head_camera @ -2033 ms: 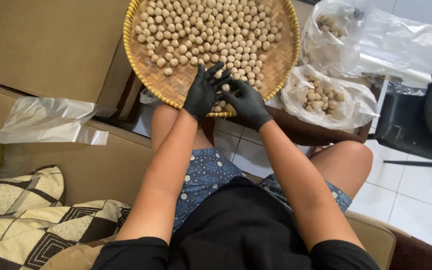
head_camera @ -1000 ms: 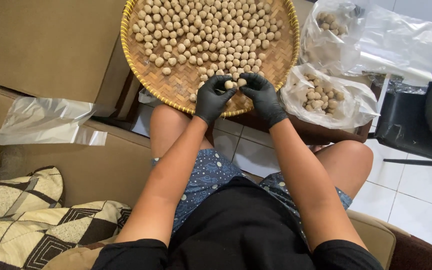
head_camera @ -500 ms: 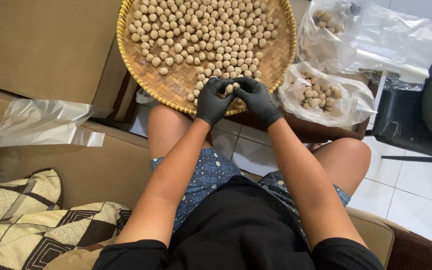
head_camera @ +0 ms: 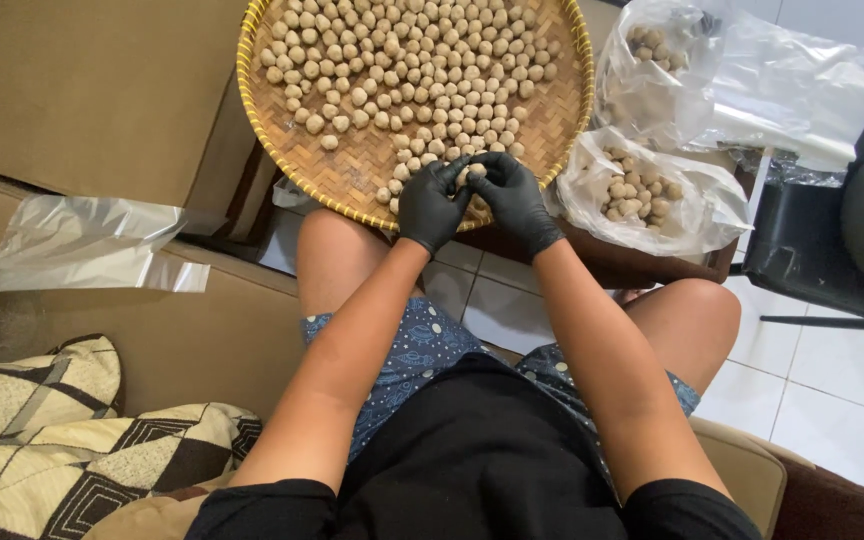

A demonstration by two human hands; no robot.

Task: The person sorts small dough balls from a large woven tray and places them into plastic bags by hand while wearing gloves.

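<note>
A round woven bamboo tray [head_camera: 352, 180] holds several small beige dough balls [head_camera: 402, 70]. Both my hands wear black gloves and meet at the tray's near edge. My left hand [head_camera: 430, 205] and my right hand [head_camera: 514, 200] pinch one dough ball [head_camera: 474, 172] between their fingertips, just above the tray. Loose balls lie right beside my fingers on the weave.
Two clear plastic bags with more balls sit to the right, one near [head_camera: 642, 195] and one farther back [head_camera: 657, 55]. An empty clear bag [head_camera: 82, 245] lies on the brown surface at left. A patterned cushion [head_camera: 62, 440] is at lower left, a black chair [head_camera: 832, 270] at right.
My hands moved from the tray's lower rim slightly up and right, and the fingertips closed together around a single ball. The view shifted a little.
</note>
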